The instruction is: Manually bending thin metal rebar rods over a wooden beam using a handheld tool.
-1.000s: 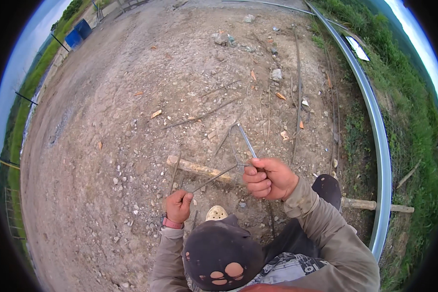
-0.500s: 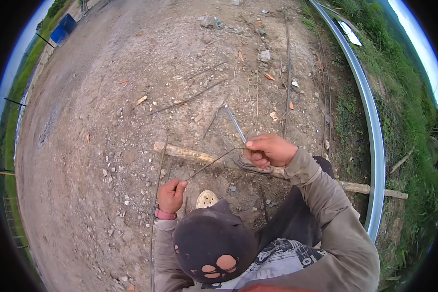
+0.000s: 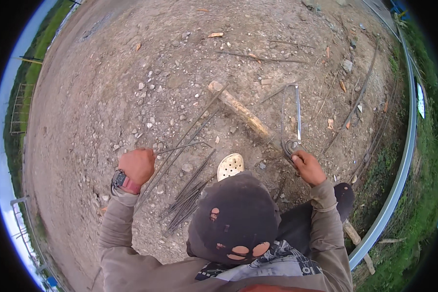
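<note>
My left hand (image 3: 137, 167) is closed round one end of a short thin metal rod (image 3: 182, 146), whose far tip is bent. The rod points right, over long rods lying on the dirt. In my right hand (image 3: 308, 168) is the curved handle of a hacksaw (image 3: 298, 113); its slim frame and bright straight strip stand away from me. Beside the saw, a wooden pole (image 3: 242, 112) lies on the ground, its right part partly hidden by the saw and my leg. My bent knee (image 3: 231, 219), in torn dark cloth, fills the lower middle.
Several cut rods (image 3: 186, 203) lie in a bunch left of my knee. Two long rods (image 3: 180, 146) cross the pole's near end. Loose rods (image 3: 263, 58) and stones dot the dirt ahead. A metal rail (image 3: 405, 160) curves along the right, with grass beyond.
The rod was stretched between both hands; now only my left hand has it, moved left. My right hand keeps the hacksaw, lower and farther right. The view has turned left.
</note>
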### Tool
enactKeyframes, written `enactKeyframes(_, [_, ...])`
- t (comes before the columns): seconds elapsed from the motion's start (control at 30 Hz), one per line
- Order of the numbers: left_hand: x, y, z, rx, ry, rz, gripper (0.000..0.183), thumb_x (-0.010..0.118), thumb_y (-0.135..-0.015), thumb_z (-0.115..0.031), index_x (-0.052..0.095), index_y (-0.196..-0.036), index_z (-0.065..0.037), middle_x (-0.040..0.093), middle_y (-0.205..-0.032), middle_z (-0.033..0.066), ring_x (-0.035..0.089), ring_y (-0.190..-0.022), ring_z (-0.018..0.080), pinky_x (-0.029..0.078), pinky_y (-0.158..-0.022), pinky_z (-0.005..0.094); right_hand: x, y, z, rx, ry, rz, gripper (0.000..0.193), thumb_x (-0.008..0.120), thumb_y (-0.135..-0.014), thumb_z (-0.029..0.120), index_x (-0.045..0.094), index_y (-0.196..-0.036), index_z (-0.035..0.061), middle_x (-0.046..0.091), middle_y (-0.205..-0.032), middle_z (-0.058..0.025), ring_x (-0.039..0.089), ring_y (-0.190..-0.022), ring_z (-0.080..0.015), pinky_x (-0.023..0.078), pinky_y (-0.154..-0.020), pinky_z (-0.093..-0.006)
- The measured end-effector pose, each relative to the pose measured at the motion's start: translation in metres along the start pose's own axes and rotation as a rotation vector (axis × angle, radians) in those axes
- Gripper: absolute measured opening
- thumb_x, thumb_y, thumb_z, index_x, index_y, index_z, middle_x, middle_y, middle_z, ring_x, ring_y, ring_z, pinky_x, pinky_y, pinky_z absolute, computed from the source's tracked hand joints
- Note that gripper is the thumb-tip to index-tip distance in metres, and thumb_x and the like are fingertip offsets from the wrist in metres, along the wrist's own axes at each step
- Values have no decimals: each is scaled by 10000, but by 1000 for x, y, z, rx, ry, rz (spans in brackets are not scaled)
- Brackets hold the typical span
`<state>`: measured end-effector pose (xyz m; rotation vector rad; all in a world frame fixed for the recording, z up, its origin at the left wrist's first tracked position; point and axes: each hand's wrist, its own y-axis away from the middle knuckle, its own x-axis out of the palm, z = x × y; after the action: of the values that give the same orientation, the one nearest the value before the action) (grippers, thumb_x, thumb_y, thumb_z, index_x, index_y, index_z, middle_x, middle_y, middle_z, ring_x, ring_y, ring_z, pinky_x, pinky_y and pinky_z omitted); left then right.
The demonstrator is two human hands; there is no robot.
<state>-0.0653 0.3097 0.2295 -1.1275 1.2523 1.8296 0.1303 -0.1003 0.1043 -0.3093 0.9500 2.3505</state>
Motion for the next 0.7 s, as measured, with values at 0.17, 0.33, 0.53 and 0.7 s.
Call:
enactKeyframes(0.17, [13, -16, -22, 53, -89, 14, 144, 521, -728, -141, 627, -677, -58, 621, -667, 140, 623, -625, 290, 481, -533, 392, 14, -3, 8, 98, -11, 21, 251, 489, -882, 233, 553, -976, 9, 559, -734, -153, 552, -679, -287, 427, -651, -378])
enactKeyframes(0.33, [13, -32, -43, 71, -34, -16, 138, 532, -690, -115, 638, -623, -57, 622, -642, 136, 627, -613, 288, 489, -527, 380, 19, 3, 16, 105, -146, 94, 239, 467, -905, 207, 565, -981, 1, 532, -681, -60, 505, -608, -141, 421, -571, -299])
enactKeyframes(0.53, [13, -21, -62, -63, -37, -42, 124, 547, -684, -114, 656, -642, -75, 631, -663, 119, 633, -619, 259, 480, -531, 376, 16, 0, 41, 48, -233, 66, 224, 465, -908, 189, 575, -987, 11, 505, -650, -29, 483, -607, -90, 403, -537, -268])
enactKeyframes(0.7, [33, -17, -75, -142, -48, 26, 144, 536, -708, -114, 653, -631, -81, 638, -679, 112, 638, -645, 254, 474, -532, 372, 19, 16, 64, -228, -56, -46, 220, 475, -903, 187, 578, -980, 9, 533, -669, -44, 494, -603, -92, 412, -550, -261])
